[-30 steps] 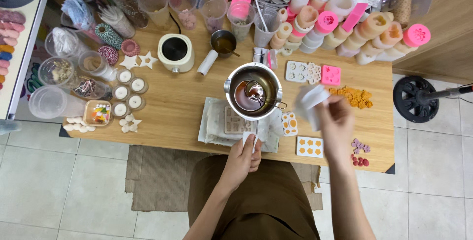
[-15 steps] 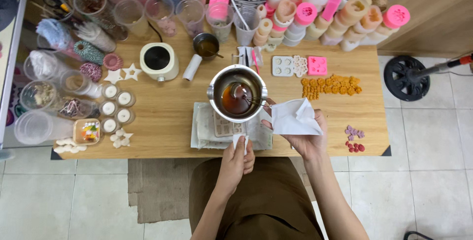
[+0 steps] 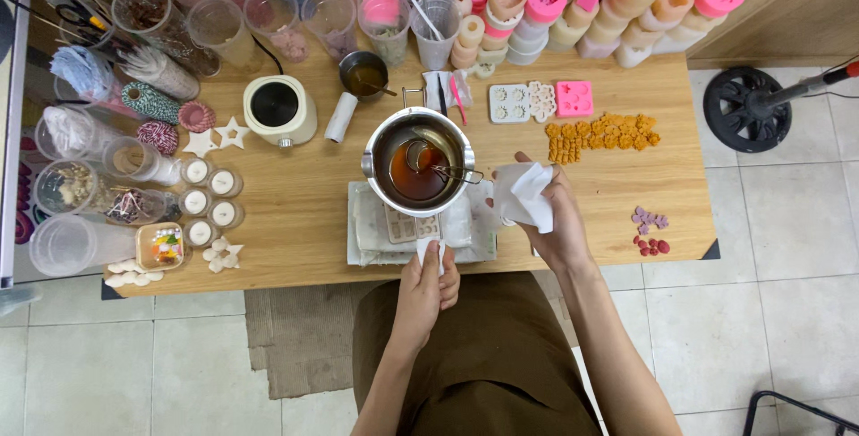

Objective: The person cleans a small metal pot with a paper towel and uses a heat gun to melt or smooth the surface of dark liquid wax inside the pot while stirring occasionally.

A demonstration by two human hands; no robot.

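The left hand (image 3: pixel 428 286) grips the handle of the metal pot (image 3: pixel 418 163) of amber liquid, just beyond it on the counter (image 3: pixel 295 212). The right hand (image 3: pixel 548 212), now lowered beside the pot, clutches a white tissue (image 3: pixel 523 192).

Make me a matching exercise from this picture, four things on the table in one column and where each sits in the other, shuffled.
Things:
1. metal pot
2. white tissue
3. cream electric warmer
4. small purple and red pieces

Places:
A. near the table's right edge
B. held by its handle in the left hand, over a mould tray
C. left of the pot, beside a white roll
D. bunched in the right hand

Pairs: 1-B, 2-D, 3-C, 4-A
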